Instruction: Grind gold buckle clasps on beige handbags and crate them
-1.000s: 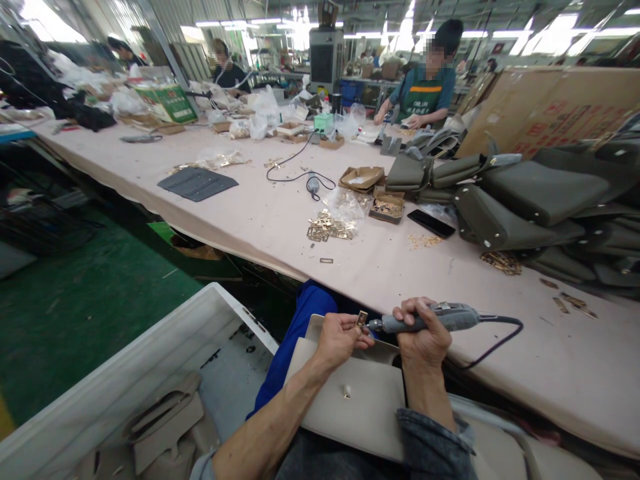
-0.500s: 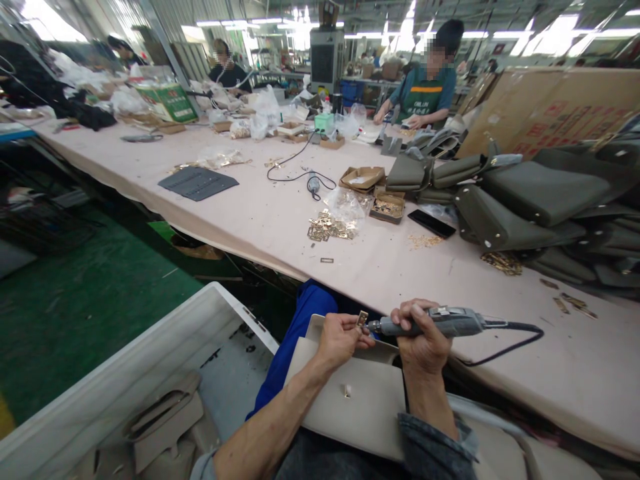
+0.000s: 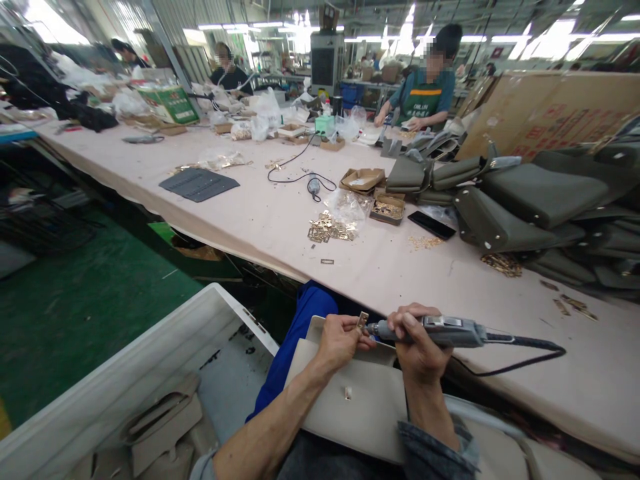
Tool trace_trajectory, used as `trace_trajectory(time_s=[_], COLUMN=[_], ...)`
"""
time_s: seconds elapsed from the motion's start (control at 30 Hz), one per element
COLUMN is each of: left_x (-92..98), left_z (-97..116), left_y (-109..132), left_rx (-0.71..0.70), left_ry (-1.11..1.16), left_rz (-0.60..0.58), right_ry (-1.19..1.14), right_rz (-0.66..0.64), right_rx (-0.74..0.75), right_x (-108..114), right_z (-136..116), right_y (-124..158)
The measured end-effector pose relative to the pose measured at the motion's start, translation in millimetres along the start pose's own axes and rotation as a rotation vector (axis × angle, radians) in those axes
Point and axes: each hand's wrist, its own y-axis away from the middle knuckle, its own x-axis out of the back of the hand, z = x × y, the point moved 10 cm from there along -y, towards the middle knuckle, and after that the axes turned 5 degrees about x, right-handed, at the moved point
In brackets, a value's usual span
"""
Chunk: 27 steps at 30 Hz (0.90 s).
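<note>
My left hand (image 3: 343,341) pinches a small gold metal plate (image 3: 363,319) between thumb and fingers. In my right hand (image 3: 420,347) is a grey electric screwdriver (image 3: 450,330), held sideways with its tip against or very close to the plate. Its black cord (image 3: 540,345) loops off to the right. Beneath both hands a beige handbag (image 3: 360,407) lies on my lap, with a small gold turn-lock (image 3: 348,393) on its front. My left fingers hide part of the plate.
A white bin (image 3: 215,293) with beige bags (image 3: 170,427) stands at the left. On the table (image 3: 280,227) are a pile of gold fittings (image 3: 330,228), a box of small parts (image 3: 387,208), a phone (image 3: 431,225) and dark bags (image 3: 545,187). A co-worker (image 3: 425,93) works across the table.
The rear of the screwdriver has dipped slightly and its cord has swung farther right. My left hand stays almost in place, still pinching the plate.
</note>
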Motion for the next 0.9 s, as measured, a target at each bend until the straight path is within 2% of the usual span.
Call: trace_trajectory(time_s=[0.23,0.43,0.6,0.77,0.9], left_x=[-4.4,-3.4,-3.0,4.5,6.8], left_z=[5.3,7.0,12.2,20.7,10.0], left_y=[1.4,2.4,6.2,11.2,8.4], left_rx=[0.023,-0.02,-0.051,-0.128,-0.06], left_ry=[0.027,0.043,0.022,-0.146,-0.061], left_rz=[-0.038,-0.06,-0.051,0.025,0.025], right_ry=[0.175,0.2,0.233,0.294,0.241], right_rz=[-0.198,-0.347,-0.451,-0.638,-0.647], right_rx=[0.067,0.111,0.074,-0.066,-0.139], right_x=[-20.0,-37.4,-47.5,-59.2,-62.6], right_z=[-11.1,-14.1,-8.0,15.3,22.2], right_y=[14.6,17.2,11.4,12.7,10.3])
